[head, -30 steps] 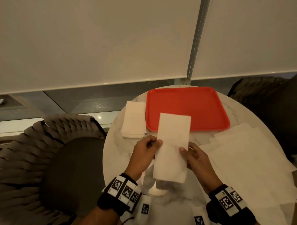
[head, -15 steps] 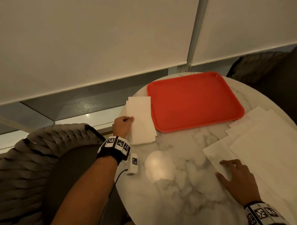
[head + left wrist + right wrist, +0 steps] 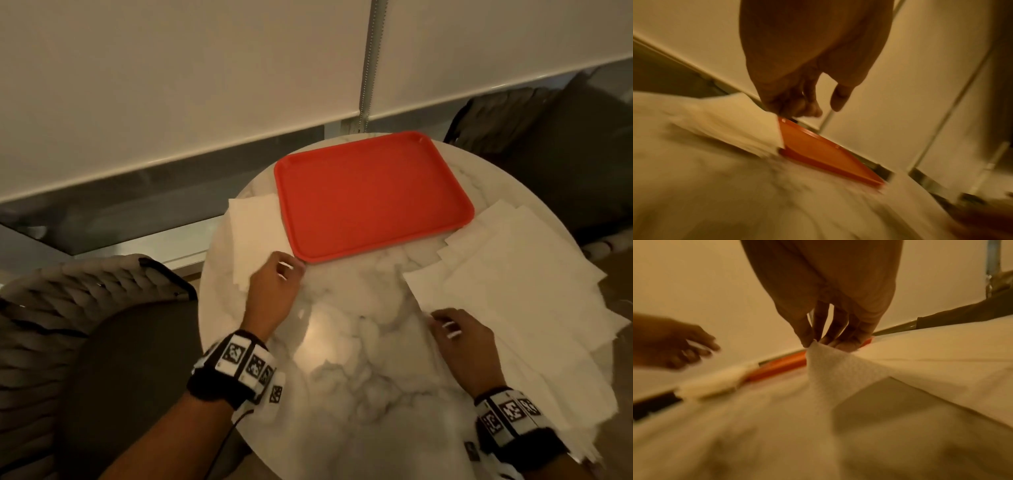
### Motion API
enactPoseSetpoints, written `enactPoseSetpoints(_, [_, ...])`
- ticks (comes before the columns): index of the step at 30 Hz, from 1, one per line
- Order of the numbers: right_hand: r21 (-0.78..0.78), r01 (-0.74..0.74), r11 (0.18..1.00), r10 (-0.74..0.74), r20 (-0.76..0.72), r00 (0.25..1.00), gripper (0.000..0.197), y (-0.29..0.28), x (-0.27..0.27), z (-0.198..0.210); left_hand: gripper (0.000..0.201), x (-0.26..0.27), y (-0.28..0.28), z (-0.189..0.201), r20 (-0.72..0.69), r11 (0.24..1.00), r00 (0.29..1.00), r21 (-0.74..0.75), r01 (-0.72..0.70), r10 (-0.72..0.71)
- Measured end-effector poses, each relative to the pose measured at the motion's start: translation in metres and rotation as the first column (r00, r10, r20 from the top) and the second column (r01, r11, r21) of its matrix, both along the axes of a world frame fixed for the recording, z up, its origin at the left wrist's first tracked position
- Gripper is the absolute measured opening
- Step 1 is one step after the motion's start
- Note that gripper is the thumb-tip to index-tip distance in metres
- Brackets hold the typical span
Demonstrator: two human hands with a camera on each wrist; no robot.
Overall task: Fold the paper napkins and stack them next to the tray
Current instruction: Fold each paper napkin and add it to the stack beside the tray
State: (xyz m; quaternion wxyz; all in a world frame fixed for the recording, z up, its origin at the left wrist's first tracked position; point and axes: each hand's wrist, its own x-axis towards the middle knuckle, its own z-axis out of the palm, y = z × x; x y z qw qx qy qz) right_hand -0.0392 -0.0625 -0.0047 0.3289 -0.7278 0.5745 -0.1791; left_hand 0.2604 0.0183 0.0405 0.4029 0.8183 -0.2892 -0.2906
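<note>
A red tray (image 3: 373, 198) lies at the far side of the round marble table (image 3: 352, 342). Left of it sits a stack of folded napkins (image 3: 255, 233). My left hand (image 3: 284, 270) hovers by the stack's near corner and the tray's near-left corner. Its fingers (image 3: 813, 112) are loosely curled and hold nothing. Unfolded napkins (image 3: 513, 274) are spread at the right. My right hand (image 3: 442, 320) pinches the near-left corner of the top napkin (image 3: 838, 369), and the right wrist view shows that corner raised off the table.
A grey woven chair (image 3: 68, 308) stands close at the left. A dark chair (image 3: 548, 137) is behind the table at the right. A window blind (image 3: 171, 85) fills the back. The loose napkins overhang the table's right edge.
The folded napkin held in both hands went onto the stack with my left hand, which has since drawn back toward the tray corner. My right hand reached the loose pile and pinched a corner.
</note>
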Motion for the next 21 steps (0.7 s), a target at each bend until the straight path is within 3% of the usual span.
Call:
enactPoseSetpoints(1, [0.025,0.018,1.0,-0.02,0.075,0.997,0.003,0.001,0.004,0.011,0.023,-0.024,0.002,0.002,-0.114,0.995,0.989,0.02,0.097,-0.094])
enactPoseSetpoints(3, [0.076,0.002,0.997,-0.017,0.197,0.98,0.001,0.003,0.011,0.032,0.052,-0.069,0.002,0.007,-0.363,0.965,0.902,0.028,0.261,-0.233])
enactPoseSetpoints(6, [0.133,-0.097,0.986,0.042,0.368,0.929,0.007,0.007,0.011,0.054,0.067,-0.124,-0.005,0.02,-0.557,0.953,0.781,-0.069,0.295,-0.282])
enactPoseSetpoints(8, [0.184,-0.207,0.961,0.094,0.487,0.868,0.014,0.007,0.004,0.066,0.064,-0.15,-0.01,0.032,-0.592,0.954,0.749,-0.163,0.25,-0.297])
enactPoseSetpoints(11, [0.297,-0.314,0.902,0.043,0.661,0.749,0.024,0.002,-0.019,0.086,0.046,-0.181,-0.014,0.05,-0.553,0.943,0.771,-0.273,0.19,-0.316])
enactPoseSetpoints(16, [0.4,-0.224,0.889,-0.209,0.789,0.577,0.033,-0.019,-0.07,0.114,0.021,-0.218,-0.02,0.073,-0.465,0.938,0.843,-0.325,0.123,-0.272])
enactPoseSetpoints(19, [0.392,-0.028,0.92,-0.29,0.725,0.624,0.03,-0.039,-0.099,0.115,0.022,-0.237,-0.02,0.087,-0.503,0.922,0.82,-0.379,0.076,-0.275])
enactPoseSetpoints(21, [0.464,-0.016,0.885,-0.325,0.644,0.693,0.02,-0.05,-0.112,0.107,0.025,-0.249,-0.019,0.099,-0.579,0.906,0.761,-0.423,0.025,-0.291])
